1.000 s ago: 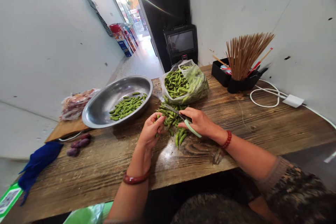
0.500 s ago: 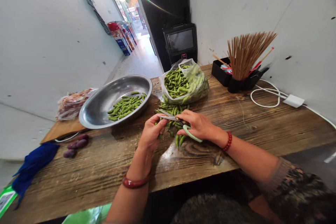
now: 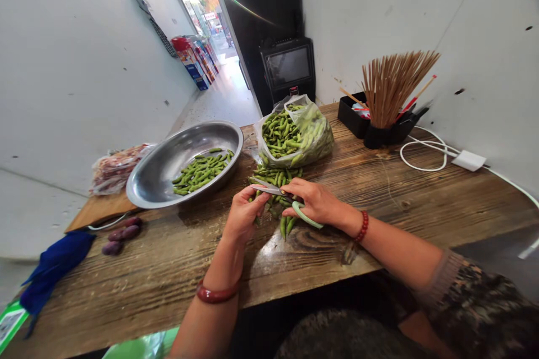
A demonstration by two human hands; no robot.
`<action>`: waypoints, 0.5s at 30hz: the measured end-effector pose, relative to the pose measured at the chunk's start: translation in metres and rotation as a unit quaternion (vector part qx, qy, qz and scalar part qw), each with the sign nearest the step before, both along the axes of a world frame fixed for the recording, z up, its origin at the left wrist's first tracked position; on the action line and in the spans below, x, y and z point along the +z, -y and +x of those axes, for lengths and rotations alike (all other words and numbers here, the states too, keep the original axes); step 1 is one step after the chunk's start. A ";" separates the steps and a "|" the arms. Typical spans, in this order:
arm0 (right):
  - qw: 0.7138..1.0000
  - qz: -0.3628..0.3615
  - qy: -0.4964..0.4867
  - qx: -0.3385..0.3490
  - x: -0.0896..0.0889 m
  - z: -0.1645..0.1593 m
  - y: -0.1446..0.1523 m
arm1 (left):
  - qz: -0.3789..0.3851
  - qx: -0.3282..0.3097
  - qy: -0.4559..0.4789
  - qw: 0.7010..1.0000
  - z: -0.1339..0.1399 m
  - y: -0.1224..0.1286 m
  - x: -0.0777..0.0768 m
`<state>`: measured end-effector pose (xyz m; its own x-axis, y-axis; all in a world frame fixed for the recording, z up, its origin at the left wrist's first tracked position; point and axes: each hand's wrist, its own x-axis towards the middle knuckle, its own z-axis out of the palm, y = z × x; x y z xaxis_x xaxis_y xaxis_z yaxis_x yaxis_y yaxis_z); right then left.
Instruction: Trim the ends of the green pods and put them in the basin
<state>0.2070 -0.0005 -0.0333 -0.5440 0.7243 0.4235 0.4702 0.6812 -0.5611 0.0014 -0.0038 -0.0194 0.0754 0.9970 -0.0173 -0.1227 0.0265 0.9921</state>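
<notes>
My right hand (image 3: 314, 200) is wrapped round a pair of scissors (image 3: 269, 188) with pale green handles. The blades point left and lie at the fingertips of my left hand (image 3: 245, 210). That hand is closed in a pinch on a green bean pod, mostly hidden by the fingers. Under and behind both hands lies a loose pile of bean pods (image 3: 287, 226) on the wooden table. Just beyond it stands a clear plastic bag (image 3: 318, 143) full of pods. To the left, a wide steel basin (image 3: 147, 171) holds more pods.
Left of the basin, a bagged bundle (image 3: 120, 168) rests on a wooden board (image 3: 101, 210). Several purple-red oval things (image 3: 122, 233) and a blue cloth (image 3: 56, 263) lie nearer. At the right are a black holder with wooden skewers (image 3: 389, 90) and a white charger (image 3: 469, 160) with its cable.
Both hands keep nearly the same pose, scissors at the left fingertips. The view has shifted very slightly.
</notes>
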 end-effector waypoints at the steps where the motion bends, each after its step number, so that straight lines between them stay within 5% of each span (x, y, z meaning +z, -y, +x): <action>1: 1.000 0.001 0.001 0.000 -0.001 0.000 -0.001 | -0.001 -0.001 -0.001 1.000 -0.001 0.000 0.000; 8: 1.000 -0.001 -0.004 0.005 -0.005 -0.002 -0.001 | -0.008 -0.006 -0.003 1.000 -0.002 -0.001 -0.001; 15: 0.996 -0.005 -0.075 -0.046 -0.011 0.000 -0.009 | -0.033 0.031 0.096 0.994 -0.004 -0.005 0.004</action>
